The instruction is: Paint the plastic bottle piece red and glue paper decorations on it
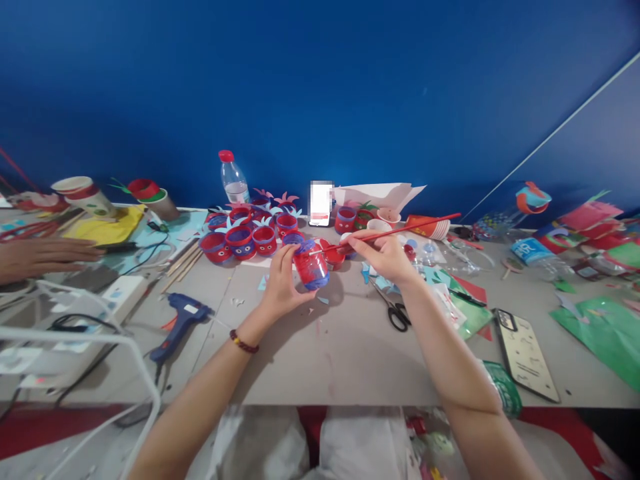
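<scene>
My left hand (281,285) is wrapped round a small cup (311,265) that is part red, part blue, held just above the grey table (320,353). My right hand (385,257) pinches a long red-handled paintbrush (400,232), whose tip touches the cup's upper side. Behind the cup stands a cluster of red and blue painted cups with eyes and light-blue paper fins (250,233).
A blue glue gun (180,320) lies at the left, black scissors (395,308) right of my hands, a phone (525,353) further right. A water bottle (233,177) stands at the back. Another person's hand (45,257) rests at far left. Paper scraps crowd the right side.
</scene>
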`<action>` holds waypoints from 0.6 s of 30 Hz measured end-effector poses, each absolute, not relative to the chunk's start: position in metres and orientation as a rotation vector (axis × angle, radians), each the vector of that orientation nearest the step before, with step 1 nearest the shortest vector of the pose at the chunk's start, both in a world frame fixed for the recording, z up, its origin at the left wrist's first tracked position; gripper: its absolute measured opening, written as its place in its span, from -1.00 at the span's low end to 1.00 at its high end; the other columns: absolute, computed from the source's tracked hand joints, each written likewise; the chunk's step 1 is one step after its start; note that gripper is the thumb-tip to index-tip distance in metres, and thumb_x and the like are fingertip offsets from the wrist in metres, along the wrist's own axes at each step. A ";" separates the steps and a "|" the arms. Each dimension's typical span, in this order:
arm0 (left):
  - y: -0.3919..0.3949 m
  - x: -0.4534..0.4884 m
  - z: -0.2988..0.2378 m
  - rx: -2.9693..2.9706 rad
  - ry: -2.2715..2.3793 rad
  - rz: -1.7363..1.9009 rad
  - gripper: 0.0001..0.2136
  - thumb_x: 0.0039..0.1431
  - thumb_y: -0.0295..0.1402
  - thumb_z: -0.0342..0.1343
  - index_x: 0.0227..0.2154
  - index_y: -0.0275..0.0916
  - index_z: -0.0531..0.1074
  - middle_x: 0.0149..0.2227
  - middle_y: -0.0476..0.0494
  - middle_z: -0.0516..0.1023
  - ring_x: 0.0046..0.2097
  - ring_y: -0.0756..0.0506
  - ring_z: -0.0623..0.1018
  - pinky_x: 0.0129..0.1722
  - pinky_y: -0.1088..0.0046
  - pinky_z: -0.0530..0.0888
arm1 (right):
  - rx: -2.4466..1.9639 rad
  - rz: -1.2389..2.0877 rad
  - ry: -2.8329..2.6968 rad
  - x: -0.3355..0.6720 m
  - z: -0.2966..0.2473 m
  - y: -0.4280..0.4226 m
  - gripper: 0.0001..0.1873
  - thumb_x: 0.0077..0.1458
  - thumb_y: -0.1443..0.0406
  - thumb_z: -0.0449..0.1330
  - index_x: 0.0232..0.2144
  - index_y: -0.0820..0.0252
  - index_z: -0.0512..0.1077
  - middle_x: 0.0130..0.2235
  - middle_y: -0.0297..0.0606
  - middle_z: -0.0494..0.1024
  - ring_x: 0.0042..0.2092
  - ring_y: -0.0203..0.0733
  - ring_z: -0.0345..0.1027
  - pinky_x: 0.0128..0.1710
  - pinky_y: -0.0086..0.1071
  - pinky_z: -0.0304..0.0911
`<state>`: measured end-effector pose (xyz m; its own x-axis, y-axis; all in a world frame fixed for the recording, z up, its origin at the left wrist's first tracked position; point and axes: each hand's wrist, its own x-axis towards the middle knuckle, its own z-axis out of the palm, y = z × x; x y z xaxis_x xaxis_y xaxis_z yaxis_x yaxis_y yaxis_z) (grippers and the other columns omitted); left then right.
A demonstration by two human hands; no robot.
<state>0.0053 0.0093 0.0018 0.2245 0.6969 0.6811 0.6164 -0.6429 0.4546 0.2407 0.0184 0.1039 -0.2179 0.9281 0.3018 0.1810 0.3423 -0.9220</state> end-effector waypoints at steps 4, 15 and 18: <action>0.010 0.005 0.002 2.394 1.248 1.430 -0.04 -0.19 -0.27 0.41 0.26 -0.10 -0.02 0.20 -0.32 0.21 0.25 -0.38 0.26 0.24 -0.13 0.26 | -1.018 0.887 -1.681 0.241 0.108 0.017 -0.67 0.07 0.04 0.27 -0.42 0.19 0.61 -0.21 -0.14 0.66 -0.18 -0.07 0.57 -0.11 -0.14 0.52; 0.009 0.005 0.003 2.394 1.275 1.443 -0.02 -0.20 -0.27 0.41 0.26 -0.08 -0.05 0.20 -0.32 0.19 0.25 -0.38 0.27 0.23 -0.11 0.26 | -1.009 0.832 -1.622 0.252 0.118 0.017 -0.66 0.06 0.03 0.29 -0.39 0.19 0.59 -0.31 -0.17 0.65 -0.27 -0.10 0.58 -0.17 -0.16 0.54; 0.008 0.006 0.004 2.377 1.285 1.478 -0.03 -0.20 -0.27 0.41 0.26 -0.08 -0.03 0.20 -0.31 0.19 0.25 -0.37 0.27 0.23 -0.10 0.28 | -1.024 0.696 -1.690 0.254 0.118 0.015 -0.73 0.14 0.11 0.24 -0.35 0.19 0.60 -0.30 -0.17 0.64 -0.24 -0.10 0.57 -0.19 -0.17 0.53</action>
